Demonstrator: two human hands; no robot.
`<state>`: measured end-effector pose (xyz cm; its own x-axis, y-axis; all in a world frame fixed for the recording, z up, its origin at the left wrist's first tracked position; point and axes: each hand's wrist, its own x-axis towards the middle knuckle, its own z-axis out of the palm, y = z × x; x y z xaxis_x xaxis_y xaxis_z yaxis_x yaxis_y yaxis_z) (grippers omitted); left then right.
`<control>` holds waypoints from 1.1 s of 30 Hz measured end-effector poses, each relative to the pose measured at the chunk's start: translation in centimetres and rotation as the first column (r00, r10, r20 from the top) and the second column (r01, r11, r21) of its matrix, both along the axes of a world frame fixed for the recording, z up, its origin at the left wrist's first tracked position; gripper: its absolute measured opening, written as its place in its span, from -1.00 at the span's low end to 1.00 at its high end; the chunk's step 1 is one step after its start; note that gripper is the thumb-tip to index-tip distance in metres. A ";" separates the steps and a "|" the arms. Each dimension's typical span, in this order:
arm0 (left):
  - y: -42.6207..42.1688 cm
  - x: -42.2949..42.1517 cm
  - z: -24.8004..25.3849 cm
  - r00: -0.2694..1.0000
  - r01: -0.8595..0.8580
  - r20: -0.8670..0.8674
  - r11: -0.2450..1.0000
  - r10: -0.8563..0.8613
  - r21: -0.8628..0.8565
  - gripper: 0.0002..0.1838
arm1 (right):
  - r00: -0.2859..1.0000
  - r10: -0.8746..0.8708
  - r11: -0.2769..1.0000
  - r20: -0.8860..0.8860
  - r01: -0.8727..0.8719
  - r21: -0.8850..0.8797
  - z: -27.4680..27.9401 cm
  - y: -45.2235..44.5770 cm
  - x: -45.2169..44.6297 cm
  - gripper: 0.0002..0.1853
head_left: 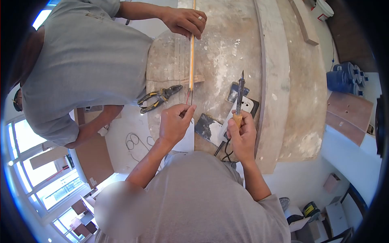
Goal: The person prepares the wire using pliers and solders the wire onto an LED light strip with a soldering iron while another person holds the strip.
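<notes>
My left hand (176,123) pinches a thin red wire (188,97) at the lower end of a long narrow strip (191,60). In my right hand (243,135) is a soldering iron (240,95), held by its wooden handle with the tip pointing up and away from me. A co-worker's hand (185,21) rests on the strip's far part. Pliers (160,98) with black and yellow handles lie left of the strip's end, jaws toward it. A small wood piece (198,79) sits under the strip.
Between my hands and beyond lie a white power strip (246,106), a dark flat block (208,128) and a small dark box (237,92) on the worktable (227,52). A co-worker (89,60) stands at the left. Long boards (273,81) run along the right side.
</notes>
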<state>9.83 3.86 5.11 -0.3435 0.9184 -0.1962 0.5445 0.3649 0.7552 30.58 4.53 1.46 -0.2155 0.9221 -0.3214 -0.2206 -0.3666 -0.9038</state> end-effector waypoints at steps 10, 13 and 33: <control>-0.7 0.3 0.6 0.999 -0.023 -0.029 1.000 0.023 0.018 -0.77 | 1.000 0.011 1.000 0.022 -0.011 0.004 0.0 -0.1 -0.2 -0.69; -1.1 -0.1 -0.1 0.999 -0.006 -0.050 1.000 0.007 0.020 -0.77 | 0.999 0.022 1.000 0.028 -0.022 -0.002 0.2 -0.1 -0.2 -0.69; -0.2 -6.5 -1.7 0.962 -0.248 -0.043 0.926 0.271 0.283 -0.79 | 0.982 0.046 0.994 0.183 -0.062 0.085 0.1 1.1 -0.4 -0.67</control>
<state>3.31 3.70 3.37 -0.5811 0.8092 0.0869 0.5213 0.2881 0.8033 30.20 5.62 1.51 -0.2119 0.9376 -0.2756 -0.0328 -0.2886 -0.9569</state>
